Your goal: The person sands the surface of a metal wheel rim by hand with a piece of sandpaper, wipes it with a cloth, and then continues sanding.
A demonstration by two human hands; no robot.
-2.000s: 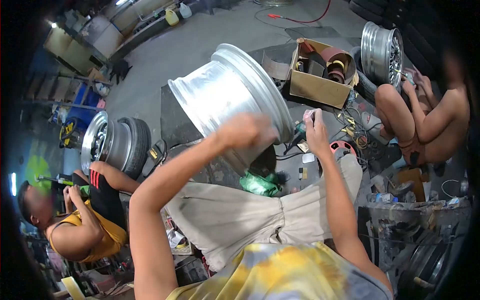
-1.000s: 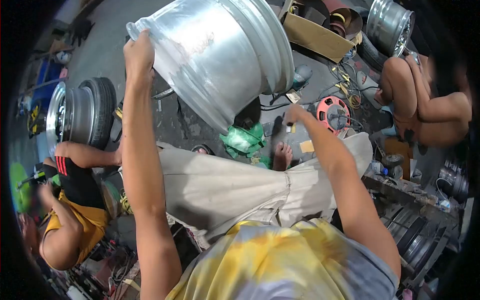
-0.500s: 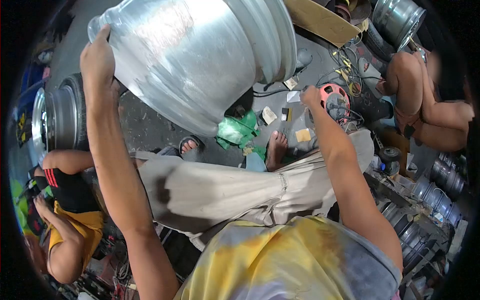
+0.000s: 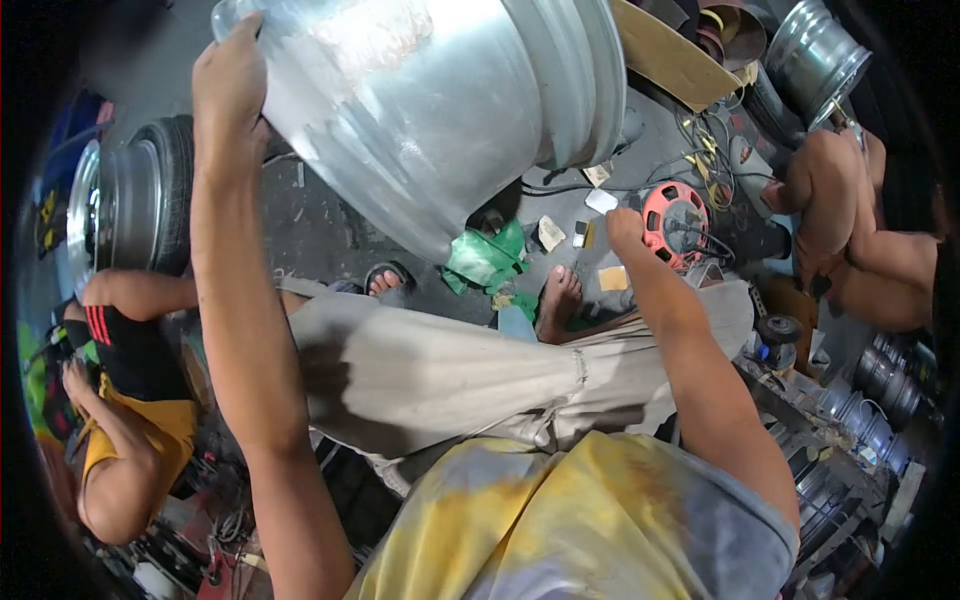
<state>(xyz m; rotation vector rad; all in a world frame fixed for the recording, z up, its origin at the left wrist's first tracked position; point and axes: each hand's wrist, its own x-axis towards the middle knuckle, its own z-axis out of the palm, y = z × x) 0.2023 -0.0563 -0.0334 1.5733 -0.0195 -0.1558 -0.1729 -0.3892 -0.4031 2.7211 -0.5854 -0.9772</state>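
A large silvery metal wheel rim (image 4: 430, 110) fills the upper middle, tilted, its surface partly scuffed. My left hand (image 4: 232, 85) grips the rim's left edge, with the thumb over the lip. My right hand (image 4: 628, 232) is closed in a fist, apart from the wheel rim, above the floor beside a red cable reel (image 4: 674, 222). Whatever it may hold is hidden. Close to that fist, a small white piece (image 4: 601, 201) lies on the floor. A crumpled green plastic bag (image 4: 487, 254) sits below the wheel rim.
At left, a tyre with its rim (image 4: 125, 210) stands near a seated person in yellow (image 4: 150, 440). Another person's bare legs (image 4: 850, 215) are at right, by a chrome wheel (image 4: 815, 60). Loose cables (image 4: 705, 140), a cardboard box (image 4: 680, 60) and several more rims (image 4: 860, 410) surround me.
My right fist has come down, closer toward my body. The view has shifted slightly, so the wheel rim and my left hand appear farther right and higher. My left hand keeps its grip.
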